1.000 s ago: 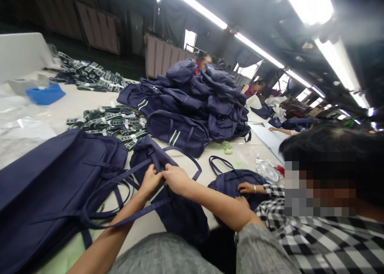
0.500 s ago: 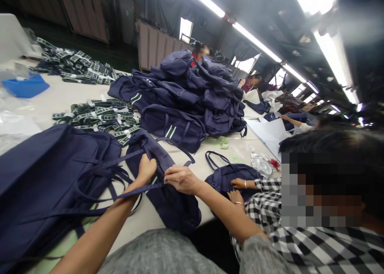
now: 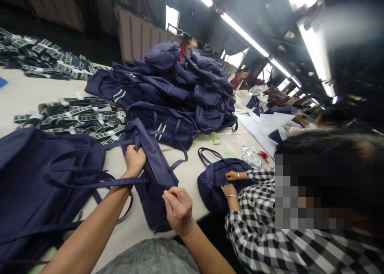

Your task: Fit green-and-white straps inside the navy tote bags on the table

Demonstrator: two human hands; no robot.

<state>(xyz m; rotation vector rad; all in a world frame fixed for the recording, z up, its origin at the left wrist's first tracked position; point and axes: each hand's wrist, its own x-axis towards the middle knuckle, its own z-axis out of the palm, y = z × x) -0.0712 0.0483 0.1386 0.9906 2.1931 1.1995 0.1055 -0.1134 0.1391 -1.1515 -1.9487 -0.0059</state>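
A navy fabric bag with strap handles lies on the table in front of me. My left hand is closed on its left side near the upper end. With fingertips pinched, my right hand grips the bag's near edge. One navy strap runs across my left forearm toward the larger navy bags at the left. Another strap loops out from the bag's right side. My fingers hide the exact parts of the cloth they hold.
Large navy bags lie at my left. Beyond are bundled green-and-white straps and a tall heap of navy bags. At my right, a co-worker in a checked shirt handles another navy bag. A clear plastic bundle lies behind it.
My right hand has left the strap, moved down toward me and pinched the bag's near edge. My left hand has shifted a little along the bag. The view has swung right.
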